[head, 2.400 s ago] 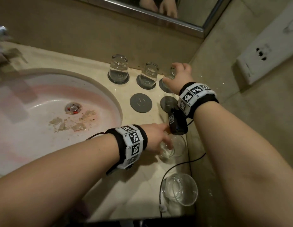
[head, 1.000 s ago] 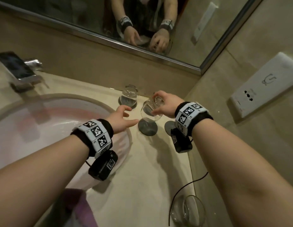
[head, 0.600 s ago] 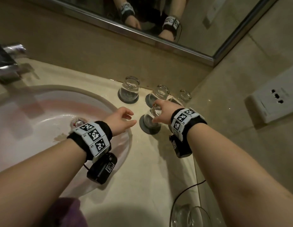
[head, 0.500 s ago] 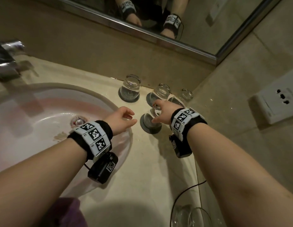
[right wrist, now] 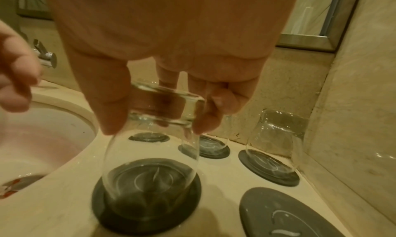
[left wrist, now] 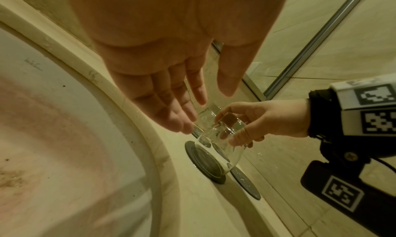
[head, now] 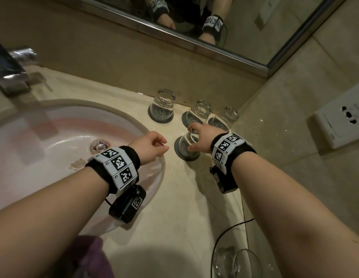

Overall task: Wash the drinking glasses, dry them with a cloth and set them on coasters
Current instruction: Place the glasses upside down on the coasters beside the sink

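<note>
Right hand set an upturned glass on a coaster by the sink.

The right hand gripped the base of the inverted glass from above, thumb on one side and fingers curled round the other; the rim sat on the front dark coaster or just over it, which one could not be told. The left hand hung over the sink edge just beside it, fingers loosely extended and holding nothing. Three more glasses stood inverted on coasters along the back wall. A bare coaster lay right of the held glass. Another glass lay on the counter near the front edge.
</note>
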### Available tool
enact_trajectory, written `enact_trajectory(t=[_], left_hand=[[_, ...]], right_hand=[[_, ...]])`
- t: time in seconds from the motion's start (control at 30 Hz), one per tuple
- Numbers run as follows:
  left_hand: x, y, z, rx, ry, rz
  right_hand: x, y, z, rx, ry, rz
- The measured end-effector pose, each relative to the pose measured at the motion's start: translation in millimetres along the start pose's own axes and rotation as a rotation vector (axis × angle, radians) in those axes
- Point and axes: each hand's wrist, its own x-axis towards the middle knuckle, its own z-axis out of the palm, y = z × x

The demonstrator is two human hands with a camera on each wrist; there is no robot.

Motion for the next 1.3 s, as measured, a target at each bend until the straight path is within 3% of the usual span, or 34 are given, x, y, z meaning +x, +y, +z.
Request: enact_trajectory(t=[0.23, 0.33, 0.47, 0.6, 0.77, 0.87, 1.03, 1.2, 1.3], left_hand=[[-18, 6, 7, 0.07, -0.039, 0.073], [-40, 21, 22, 0.319, -0.103, 0.263], [-81, 38, 60, 0.598, -0.356, 0.564], [-108, 39, 110, 0.832, -0.637, 0.831], [-111, 16, 153, 0.97, -0.72, 1.045], [-106, 4, 166, 1.094, -0.754, 1.064], [-102, 7, 179, 1.408, -0.823, 0.979], [-99, 26, 161, 1.246, -0.856, 0.924], [-96, 42, 135, 1.073, -0.79, 0.876]], right_hand=[[-19, 5, -2, 0.173, 0.14, 0.018], [-37, 7, -10, 0.278, 0.241, 0.015], [-72, 14, -11, 0.458, 0.411, -0.001], [-99, 26, -7, 0.45, 0.419, 0.033], [-119, 43, 1, 0.416, 0.438, 0.054], [-125, 56, 6, 0.447, 0.462, 0.082], [-126, 68, 9, 0.455, 0.455, 0.101], [-125, 75, 4, 0.468, 0.46, 0.077], [-122, 78, -4, 0.491, 0.456, 0.073]])
